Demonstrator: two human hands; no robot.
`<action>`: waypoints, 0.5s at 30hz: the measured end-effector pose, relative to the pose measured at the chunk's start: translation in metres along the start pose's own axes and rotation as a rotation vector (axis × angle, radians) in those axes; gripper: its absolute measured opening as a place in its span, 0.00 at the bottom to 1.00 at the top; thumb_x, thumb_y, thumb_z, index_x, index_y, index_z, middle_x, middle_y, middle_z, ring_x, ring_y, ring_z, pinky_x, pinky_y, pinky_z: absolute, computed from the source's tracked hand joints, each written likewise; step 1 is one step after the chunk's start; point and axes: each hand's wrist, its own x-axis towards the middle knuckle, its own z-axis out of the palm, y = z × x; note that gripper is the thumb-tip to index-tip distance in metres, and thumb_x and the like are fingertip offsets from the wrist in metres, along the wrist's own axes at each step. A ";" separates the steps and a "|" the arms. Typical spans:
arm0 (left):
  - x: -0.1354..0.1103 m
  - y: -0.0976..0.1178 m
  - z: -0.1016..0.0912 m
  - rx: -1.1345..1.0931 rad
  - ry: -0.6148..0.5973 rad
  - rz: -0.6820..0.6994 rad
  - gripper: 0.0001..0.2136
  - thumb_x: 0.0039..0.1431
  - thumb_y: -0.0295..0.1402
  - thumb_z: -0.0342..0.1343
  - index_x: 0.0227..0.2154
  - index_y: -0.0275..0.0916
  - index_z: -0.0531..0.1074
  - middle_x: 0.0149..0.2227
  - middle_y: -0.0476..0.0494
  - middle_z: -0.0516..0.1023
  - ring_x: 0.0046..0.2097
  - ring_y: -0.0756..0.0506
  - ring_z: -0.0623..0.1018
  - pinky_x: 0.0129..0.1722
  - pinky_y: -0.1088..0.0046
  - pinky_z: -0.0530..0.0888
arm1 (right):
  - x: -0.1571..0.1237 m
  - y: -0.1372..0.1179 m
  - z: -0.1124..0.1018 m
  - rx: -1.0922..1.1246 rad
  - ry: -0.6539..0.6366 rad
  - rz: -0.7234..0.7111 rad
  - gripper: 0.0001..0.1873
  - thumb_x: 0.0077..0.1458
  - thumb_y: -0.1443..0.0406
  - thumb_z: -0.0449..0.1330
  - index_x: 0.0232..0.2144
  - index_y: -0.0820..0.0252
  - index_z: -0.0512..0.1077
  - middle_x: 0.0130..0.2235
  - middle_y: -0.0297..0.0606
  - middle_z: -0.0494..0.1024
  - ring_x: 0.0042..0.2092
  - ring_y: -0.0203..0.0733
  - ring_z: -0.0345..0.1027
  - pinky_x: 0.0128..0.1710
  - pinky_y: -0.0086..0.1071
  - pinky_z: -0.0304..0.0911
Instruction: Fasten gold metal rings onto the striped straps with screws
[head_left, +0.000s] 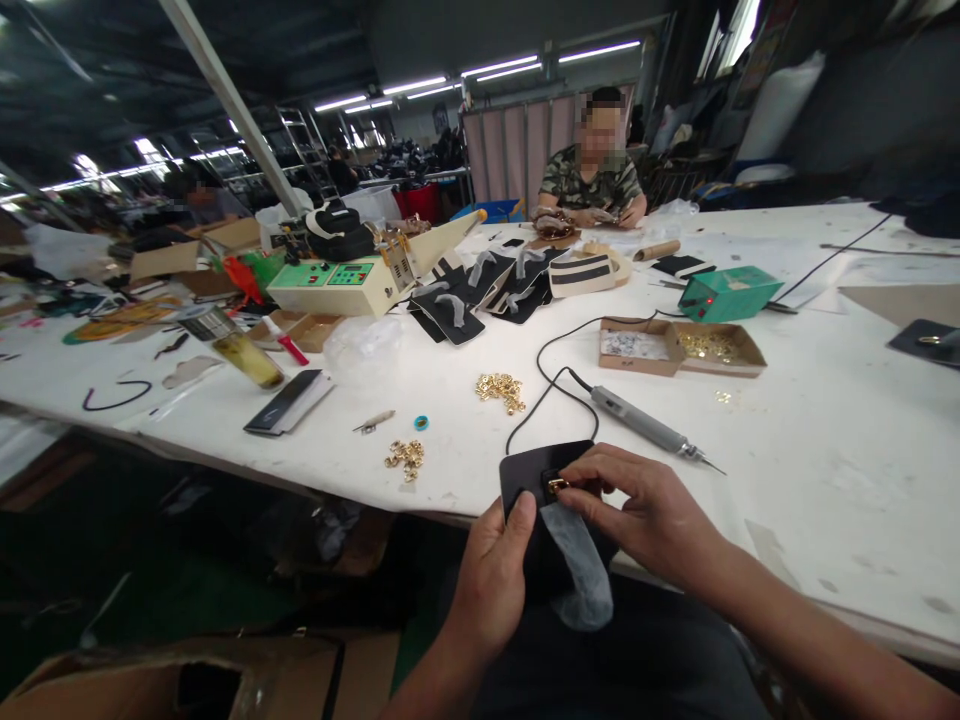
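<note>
My left hand [487, 580] grips a black leather-like panel [523, 468] at its left edge, thumb on top, just off the table's front edge. With fingertips pinched, my right hand [652, 510] holds a small gold metal fitting [556, 486] at a dark tab on the panel; the fingers partly hide it. From beside the fitting a whitish translucent wrapped strip [581, 575] hangs down over the panel. Past the panel lie two piles of gold hardware, one farther off [500, 392] and one nearer [406, 459]. To the right rests a grey corded pen-shaped power tool [641, 420].
Cardboard trays [720, 350] of small metal parts stand beside a green power box [729, 293]. Black panels [457, 310] are stacked beyond. A jar of yellowish liquid [251, 358] and a black booklet-like item [285, 403] lie left. Across the white table [825, 480] sits another person [589, 185].
</note>
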 end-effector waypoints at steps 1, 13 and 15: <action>-0.001 0.000 0.001 0.022 0.019 0.017 0.21 0.69 0.48 0.57 0.55 0.38 0.80 0.58 0.40 0.82 0.61 0.35 0.77 0.65 0.61 0.68 | -0.002 -0.002 0.004 0.011 0.039 0.046 0.05 0.64 0.61 0.66 0.40 0.56 0.79 0.37 0.38 0.81 0.37 0.41 0.76 0.36 0.32 0.71; -0.011 -0.008 0.006 0.188 0.120 0.044 0.22 0.72 0.49 0.53 0.52 0.37 0.80 0.49 0.42 0.85 0.52 0.37 0.81 0.55 0.66 0.73 | -0.011 -0.010 0.033 0.012 0.221 -0.053 0.04 0.65 0.68 0.65 0.41 0.56 0.81 0.36 0.37 0.83 0.36 0.40 0.77 0.36 0.32 0.72; -0.011 -0.007 0.003 0.211 0.098 0.049 0.23 0.72 0.50 0.52 0.51 0.36 0.81 0.49 0.41 0.86 0.50 0.37 0.81 0.54 0.65 0.73 | -0.010 -0.009 0.028 -0.028 0.162 -0.110 0.07 0.67 0.69 0.62 0.44 0.56 0.80 0.38 0.38 0.82 0.37 0.39 0.76 0.37 0.31 0.72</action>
